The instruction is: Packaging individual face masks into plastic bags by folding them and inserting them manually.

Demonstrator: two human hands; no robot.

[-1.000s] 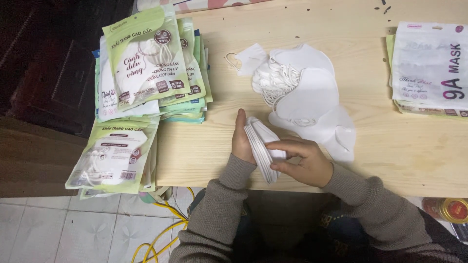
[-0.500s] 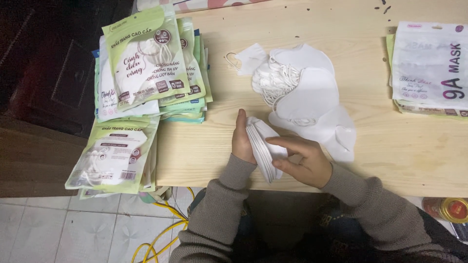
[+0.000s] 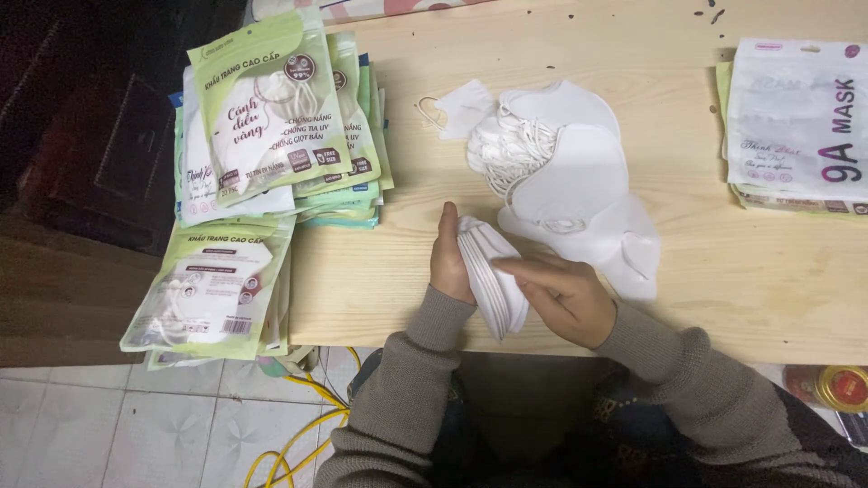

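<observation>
a: masks, a bundle of white masks (image 3: 488,276), stood on edge between both hands near the table's front edge, about six o'clock from the loose heap.

b: how are the hands set?

a: the left hand (image 3: 449,258) is curled against the bundle's far-left face, fingers wrapped round its top, so it is closed on it. the right hand (image 3: 561,294) lies half open, flat fingers pressed to the other face. squeezed from both sides like that, the edges line up and the pile cannot fan out.

b: and the heap?

a: the loose white masks (image 3: 561,172) lie at twelve to one o'clock from the hands, ear loops tangled on top, just beside the right hand, probably kept close for reach.

b: anything else on the wooden table (image 3: 741,289)?

a: a stack of green and white pouches (image 3: 271,117) at ten o'clock, one filled pouch (image 3: 212,289) hanging over the table's left edge at nine o'clock, and a white pouch stack (image 3: 796,122) at two o'clock, well apart.
</observation>
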